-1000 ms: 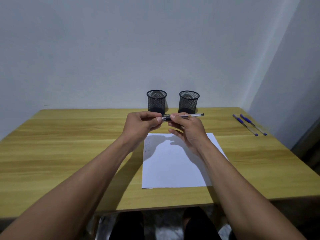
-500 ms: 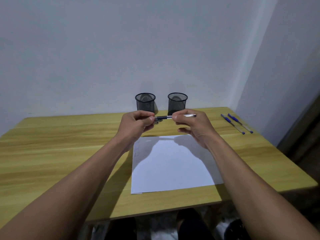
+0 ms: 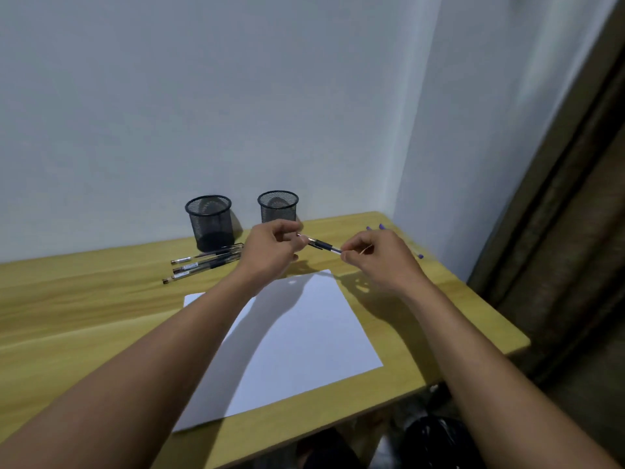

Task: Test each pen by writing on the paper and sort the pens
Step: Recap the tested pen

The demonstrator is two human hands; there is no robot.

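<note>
I hold one pen (image 3: 320,245) in the air between both hands, above the table's far side. My left hand (image 3: 270,250) pinches its left end and my right hand (image 3: 378,257) pinches the thin right end. The pen's dark grip shows in the gap between them. Whether a cap has come off is unclear. The white paper (image 3: 304,336) lies flat below my forearms. Three dark pens (image 3: 204,263) lie side by side on the table, left of my left hand. Two blue pens (image 3: 381,227) lie behind my right hand, mostly hidden.
Two black mesh cups stand at the back against the wall, the left cup (image 3: 209,222) and the right cup (image 3: 278,206). The wooden table (image 3: 84,299) ends at a corner on the right, next to a dark curtain (image 3: 558,265).
The view has swung, and the three dark pens left of the cups now show. My hands have drawn apart, so more of the pen shows between them, tilted down to the right.
</note>
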